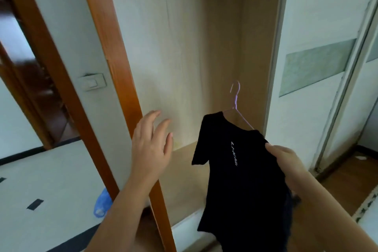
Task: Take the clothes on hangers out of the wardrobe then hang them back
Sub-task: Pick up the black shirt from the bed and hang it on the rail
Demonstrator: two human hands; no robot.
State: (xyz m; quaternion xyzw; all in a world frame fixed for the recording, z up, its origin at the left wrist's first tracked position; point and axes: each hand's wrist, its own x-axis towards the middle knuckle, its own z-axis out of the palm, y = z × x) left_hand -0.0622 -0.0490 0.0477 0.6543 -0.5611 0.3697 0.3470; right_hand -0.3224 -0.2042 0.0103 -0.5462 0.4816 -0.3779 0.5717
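View from a head camera, looking forward and down into an open wardrobe (184, 47) with pale wood-grain walls that fills the middle of the frame. At lower center-right, a black T-shirt (241, 180) with 1 line of small white lettering on its chest hangs on a thin pale purple hanger (235, 98), in front of the wardrobe opening. The hanger's hook points up and touches nothing. The right hand (286, 161) reaches in from the lower right and grips the shirt at its right-side shoulder. The thumb presses the front of the cloth, and the other fingers are hidden behind it. The left hand (151, 145) is raised at lower center-left, back toward the camera, fingers (149, 122) straight and slightly spread, holding nothing, apart from the shirt. It overlaps an orange-brown wooden post (114, 67) that slants along the wardrobe's left edge. A white light switch (93, 82) sits on the wall left of the post. A white sliding door (306, 16) with a greenish panel stands at the right. A blurred blue object (102, 204) lies on the floor at lower left.
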